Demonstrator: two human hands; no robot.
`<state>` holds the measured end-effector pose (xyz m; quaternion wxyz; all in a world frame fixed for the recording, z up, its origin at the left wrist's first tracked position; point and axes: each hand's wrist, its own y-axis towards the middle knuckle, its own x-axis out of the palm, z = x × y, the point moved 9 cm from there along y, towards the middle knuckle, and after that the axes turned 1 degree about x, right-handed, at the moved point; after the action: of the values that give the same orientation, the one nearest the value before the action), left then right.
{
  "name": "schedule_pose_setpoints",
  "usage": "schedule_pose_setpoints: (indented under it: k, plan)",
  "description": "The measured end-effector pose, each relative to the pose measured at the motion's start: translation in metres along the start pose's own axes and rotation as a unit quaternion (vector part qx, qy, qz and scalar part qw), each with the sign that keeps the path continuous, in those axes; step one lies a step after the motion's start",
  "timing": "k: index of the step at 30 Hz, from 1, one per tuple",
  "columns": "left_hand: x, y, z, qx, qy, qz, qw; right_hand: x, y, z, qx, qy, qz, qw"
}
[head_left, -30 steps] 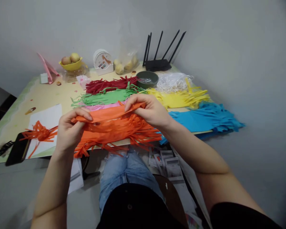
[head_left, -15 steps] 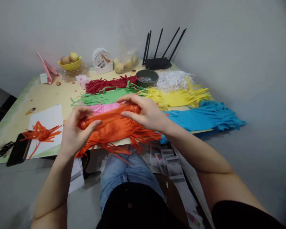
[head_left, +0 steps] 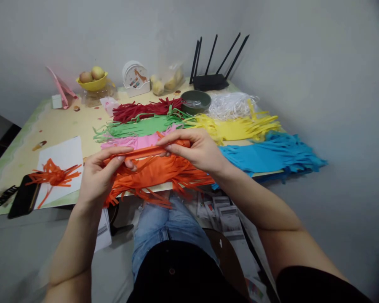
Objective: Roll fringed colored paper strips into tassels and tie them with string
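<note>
Two hands are working one piece of orange fringed paper just left of the frame's center, at the near edge of the tabletop. Going left to right: a black phone is lying at the lower left beside a white sheet carrying a small orange fringe bundle. Next, the left hand is pinching the left end of the folded orange strip, grip narrow, thumb on top. The right hand is pinching the strip's right end the same way, fingers curled over the fold, grip tight on the paper. The cut fringes are hanging down over the tabletop edge toward the jeans.

Behind the hands, pink paper, green paper and dark red paper are lying in rows. A yellow fruit bowl is sitting at the upper left, a green bowl and a black router top center. Yellow paper and blue paper are spreading off to the right.
</note>
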<state>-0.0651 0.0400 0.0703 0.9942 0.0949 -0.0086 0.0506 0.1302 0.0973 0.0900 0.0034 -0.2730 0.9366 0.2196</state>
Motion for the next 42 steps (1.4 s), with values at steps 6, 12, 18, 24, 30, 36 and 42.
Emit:
schedule_pose_setpoints:
  k: [6,12,18,24,30,36,42]
  plan:
    - [0.004,0.002,0.004,0.024,-0.025,-0.002,0.999,0.002,0.002,0.005,-0.01,0.02,-0.023,0.999]
    - [0.001,-0.003,0.015,0.115,0.169,0.018,0.979,0.003,-0.001,-0.01,-0.062,-0.127,-0.011,0.99]
    - [0.008,-0.007,0.025,0.182,0.342,0.009,0.922,0.001,-0.005,-0.015,-0.073,-0.242,0.035,0.967]
    - [-0.005,-0.004,0.011,0.094,0.227,0.026,0.969,-0.001,-0.001,0.001,-0.006,-0.092,0.009,0.996]
    - [-0.007,0.0,-0.009,-0.028,0.01,0.028,0.999,0.001,0.005,0.016,0.029,0.037,-0.034,0.998]
    - [-0.004,0.002,-0.007,0.016,-0.012,-0.001,1.0,0.003,0.009,0.018,0.003,0.038,-0.087,0.995]
    - [0.006,-0.001,0.014,0.129,0.267,-0.09,0.951,0.012,-0.006,-0.016,-0.199,-0.216,-0.114,0.949]
